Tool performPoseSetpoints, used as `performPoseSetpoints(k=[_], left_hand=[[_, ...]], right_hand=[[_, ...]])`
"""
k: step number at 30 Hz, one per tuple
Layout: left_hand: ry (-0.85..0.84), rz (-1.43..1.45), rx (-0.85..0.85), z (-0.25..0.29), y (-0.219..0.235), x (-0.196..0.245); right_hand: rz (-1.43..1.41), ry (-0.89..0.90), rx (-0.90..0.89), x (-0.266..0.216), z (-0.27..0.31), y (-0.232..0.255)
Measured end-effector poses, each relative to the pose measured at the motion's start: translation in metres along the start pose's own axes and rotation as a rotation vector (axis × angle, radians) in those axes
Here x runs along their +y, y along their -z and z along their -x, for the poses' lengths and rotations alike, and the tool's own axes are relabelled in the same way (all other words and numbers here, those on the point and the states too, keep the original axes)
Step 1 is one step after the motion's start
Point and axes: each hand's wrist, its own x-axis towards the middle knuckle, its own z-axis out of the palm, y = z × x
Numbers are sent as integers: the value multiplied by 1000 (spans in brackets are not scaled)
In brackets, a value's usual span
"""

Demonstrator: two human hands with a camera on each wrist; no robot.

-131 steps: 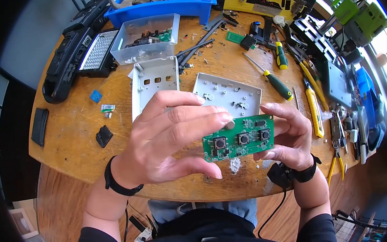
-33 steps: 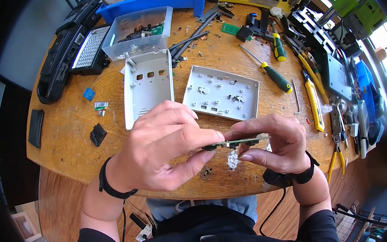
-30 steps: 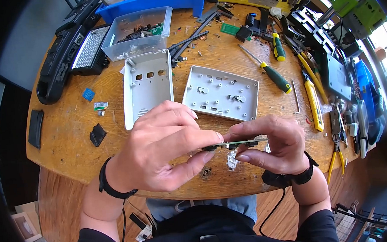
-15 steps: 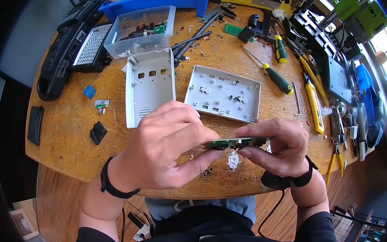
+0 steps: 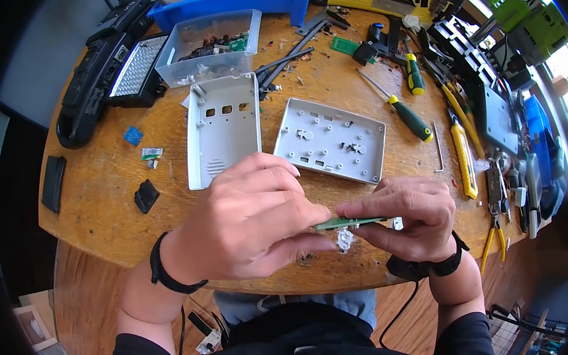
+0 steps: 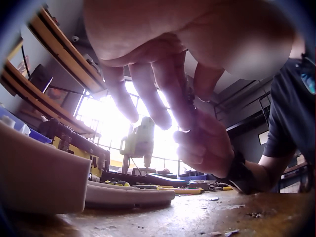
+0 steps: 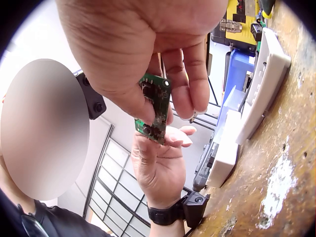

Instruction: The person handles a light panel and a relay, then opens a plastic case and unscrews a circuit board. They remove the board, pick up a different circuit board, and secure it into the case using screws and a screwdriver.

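Observation:
A green circuit board [image 5: 341, 224] is held nearly edge-on above the table's front. My right hand [image 5: 413, 214] pinches its right end between thumb and fingers. At the other end, my left hand [image 5: 253, 213] has its index finger against the board, with the thumb lower and somewhat apart in the head view. Black push buttons show on the face of the board [image 7: 160, 106] in the right wrist view, where the right thumb lies over part of them. Just beyond the hands lie two open grey plastic case halves, one with three square holes [image 5: 224, 139], the other with small posts [image 5: 331, 140].
A clear bin [image 5: 208, 66] of scrap parts and a blue tray [image 5: 237, 11] stand at the back. Screwdrivers [image 5: 413, 120], a yellow utility knife [image 5: 464, 160] and pliers [image 5: 495, 227] lie at the right. White residue [image 5: 345, 239] marks the wooden table [image 5: 114, 217] below the board.
The board's button face, in full view at first, has tipped to edge-on. Over the last half second the board has tilted further and the left thumb has dropped slightly away from it.

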Motion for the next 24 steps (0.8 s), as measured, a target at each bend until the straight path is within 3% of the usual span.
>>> performPoseSetpoints(k=[9, 14, 24], left_hand=[[-40, 25, 20, 3, -4, -1], [-15, 6, 43, 0, 5, 1], [30, -19, 46, -1, 7, 2]], right_hand=[[-91, -81, -45, -2, -1, -2], [-141, -232, -26, -6, -1, 2], [-84, -107, -43, -1, 2, 3]])
